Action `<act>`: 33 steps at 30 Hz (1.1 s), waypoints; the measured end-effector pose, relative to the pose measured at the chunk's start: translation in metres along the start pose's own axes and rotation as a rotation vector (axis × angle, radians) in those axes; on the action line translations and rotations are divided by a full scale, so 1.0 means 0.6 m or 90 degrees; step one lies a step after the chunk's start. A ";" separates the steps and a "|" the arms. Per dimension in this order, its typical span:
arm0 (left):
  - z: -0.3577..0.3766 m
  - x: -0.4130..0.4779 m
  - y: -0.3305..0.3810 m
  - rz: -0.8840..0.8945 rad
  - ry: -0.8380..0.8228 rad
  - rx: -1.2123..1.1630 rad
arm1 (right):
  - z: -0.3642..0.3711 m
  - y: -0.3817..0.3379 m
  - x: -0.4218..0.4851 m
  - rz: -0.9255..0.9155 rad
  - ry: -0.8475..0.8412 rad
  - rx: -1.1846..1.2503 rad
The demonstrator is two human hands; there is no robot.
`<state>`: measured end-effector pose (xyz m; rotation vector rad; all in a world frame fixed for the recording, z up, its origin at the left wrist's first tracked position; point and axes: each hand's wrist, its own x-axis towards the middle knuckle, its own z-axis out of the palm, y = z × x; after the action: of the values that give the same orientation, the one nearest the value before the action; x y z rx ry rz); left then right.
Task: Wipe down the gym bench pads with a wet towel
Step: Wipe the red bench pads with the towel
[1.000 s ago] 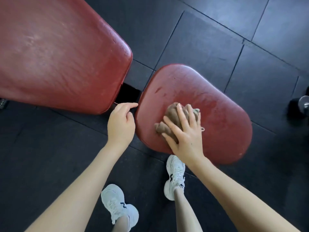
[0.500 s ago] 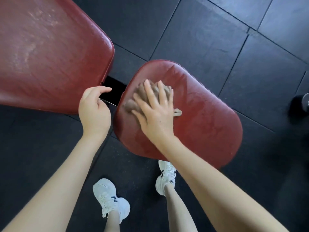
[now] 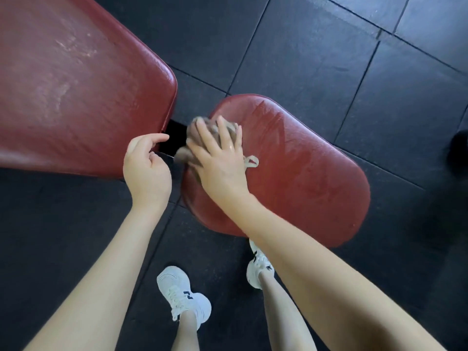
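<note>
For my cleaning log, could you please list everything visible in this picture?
Back pad: one, red, upper left.
Seat pad: one, red, centre, streaked wet.
Towel: one, brown, on the seat pad's end nearest the back pad.
Floor tiles: many, black, all around.
Dark object: one, black, right edge, too blurred to name.
Shoes: two, white, bottom centre.
Left hand: fingers loosely curled beside the back pad's corner.
Right hand: fingers spread, pressing the towel.

Red seat pad (image 3: 304, 178) bears crumpled towel (image 3: 193, 133) at left edge, surface seemingly wet-streaked; dark floor (image 3: 316, 59) beneath.
</note>
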<state>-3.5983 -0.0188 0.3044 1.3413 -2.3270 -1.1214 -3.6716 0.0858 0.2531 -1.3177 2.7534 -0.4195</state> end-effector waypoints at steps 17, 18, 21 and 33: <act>0.039 -0.034 0.026 0.098 -0.184 0.163 | -0.050 0.154 0.032 -0.041 -0.025 -0.060; 0.049 -0.038 0.031 0.120 -0.217 0.204 | -0.058 0.184 0.008 0.002 -0.012 -0.043; 0.080 -0.055 0.046 0.153 -0.289 0.332 | -0.088 0.261 -0.125 0.136 0.002 -0.008; 0.114 -0.064 0.047 0.173 -0.284 0.489 | -0.069 0.215 -0.068 0.275 0.068 -0.039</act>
<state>-3.6314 0.0553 0.2845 0.9517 -3.3544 -0.4691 -3.7501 0.2036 0.2557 -0.6882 3.0449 -0.3831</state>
